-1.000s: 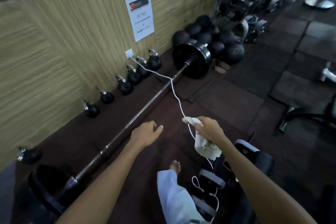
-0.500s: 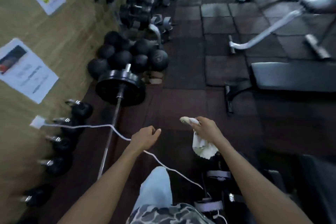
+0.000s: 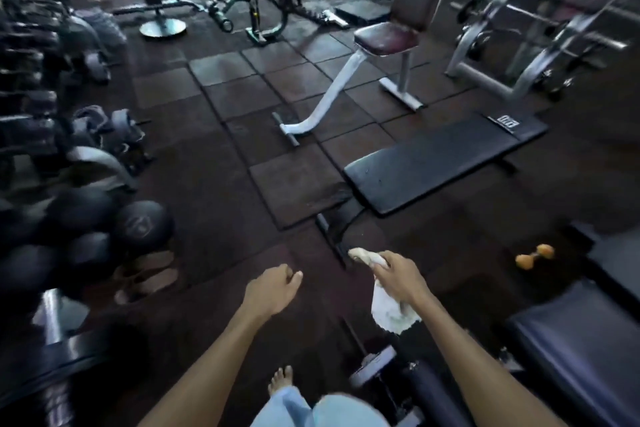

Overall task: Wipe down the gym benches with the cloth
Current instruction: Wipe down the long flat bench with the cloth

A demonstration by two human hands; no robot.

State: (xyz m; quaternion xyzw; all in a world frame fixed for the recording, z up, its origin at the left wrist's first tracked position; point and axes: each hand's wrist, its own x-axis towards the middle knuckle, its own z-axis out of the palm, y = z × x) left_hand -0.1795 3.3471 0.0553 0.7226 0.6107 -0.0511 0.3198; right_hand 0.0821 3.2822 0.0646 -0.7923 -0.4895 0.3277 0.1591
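Your right hand (image 3: 398,276) has its grip closed around a crumpled white cloth (image 3: 389,310), which hangs below the fist; your left hand (image 3: 272,289) is loosely curled and holds nothing. The long flat black padded bench (image 3: 443,163) lies ahead to the right, open rubber-tile floor (image 3: 221,135) to its left. A small orange dumbbell (image 3: 535,256) sits right of the cloth, dark medicine balls (image 3: 142,224) crowd the left.

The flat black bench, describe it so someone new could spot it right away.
Start from the right hand holding the white cloth; the flat black bench lies on the floor just beyond it. Unlike the maroon-seated chair behind it, it has no upright backrest.
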